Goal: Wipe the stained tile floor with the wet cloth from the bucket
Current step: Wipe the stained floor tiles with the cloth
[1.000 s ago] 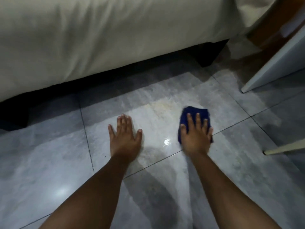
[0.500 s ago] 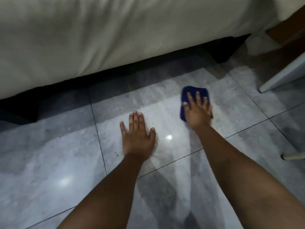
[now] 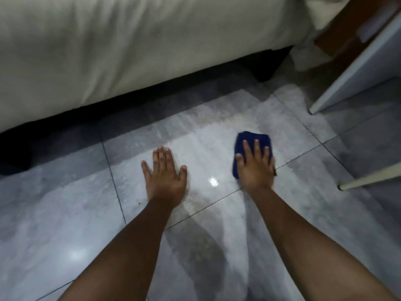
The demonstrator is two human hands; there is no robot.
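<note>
the cloth point(image 3: 252, 140) is a folded dark blue pad lying flat on the floor point(image 3: 65, 224), right of centre. its long axis runs from near to far, leaning a little to the right at the far end, where its edge points toward the bed point(image 3: 130, 51). only the far part and the left edge of it show; the rest is under the right hand point(image 3: 256, 168).

that hand lies palm down on the cloth, fingers point(image 3: 247, 151) stretched out and slightly spread, pressing rather than gripping; nothing is curled around the fabric. the left hand point(image 3: 166, 177) is flat on the bare tile, well apart from the cloth, fingers straight and close together with the thumb out to the right, holding nothing.

the floor is large grey marbled tile with thin dark joints, shiny and wet-looking around the hands, with a bright glint of light point(image 3: 213, 182) between them and a softer one near left. a faint brownish stain point(image 3: 219, 115) sits just beyond the cloth. the pale bed cover hangs across the far side with dark shadow under it. at far right a white panel point(image 3: 358, 68) slants down to the floor, and a thin cream leg point(image 3: 368, 178) touches the tile at right.

i count two hands, one cloth, one bed, one panel, one leg.
</note>
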